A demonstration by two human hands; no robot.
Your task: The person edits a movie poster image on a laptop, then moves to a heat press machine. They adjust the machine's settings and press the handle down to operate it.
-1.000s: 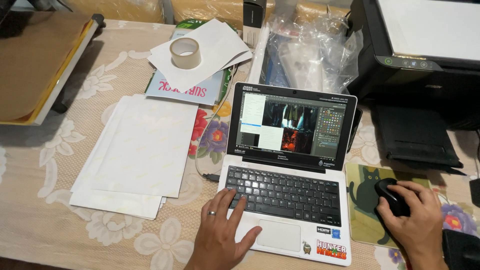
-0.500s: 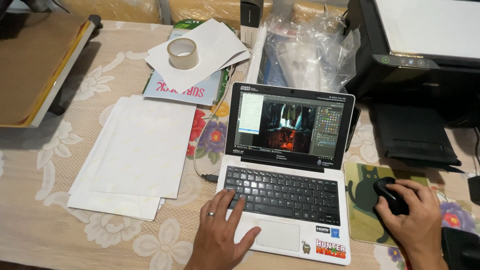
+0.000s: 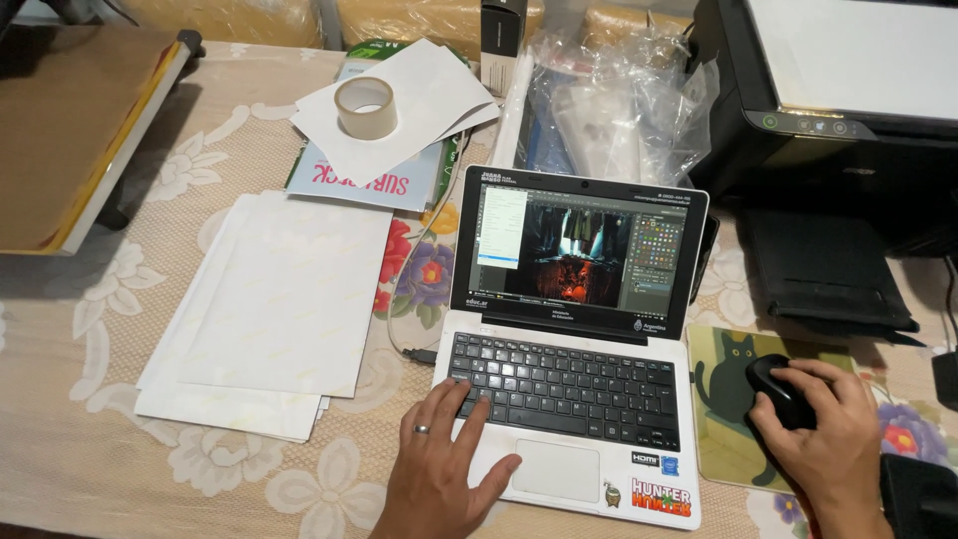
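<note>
A small white laptop (image 3: 569, 399) stands open on the table, its screen (image 3: 579, 250) showing an image-editing program with a dark picture. My left hand (image 3: 444, 464), a ring on one finger, rests with spread fingers on the keyboard's lower left corner and the palm rest, holding nothing. My right hand (image 3: 823, 439) is cupped over a black mouse (image 3: 778, 389), which sits on a green mouse pad (image 3: 728, 399) with a black cat drawn on it.
A stack of white sheets (image 3: 274, 309) lies left of the laptop. Behind it are a tape roll (image 3: 365, 108) on loose paper, a magazine (image 3: 364, 180) and plastic bags (image 3: 619, 110). A black printer (image 3: 848, 120) stands at the right. A brown board (image 3: 75, 130) lies far left.
Nothing has visibly moved on the table; both hands stay in place. A menu panel on the laptop screen looks slightly different.
</note>
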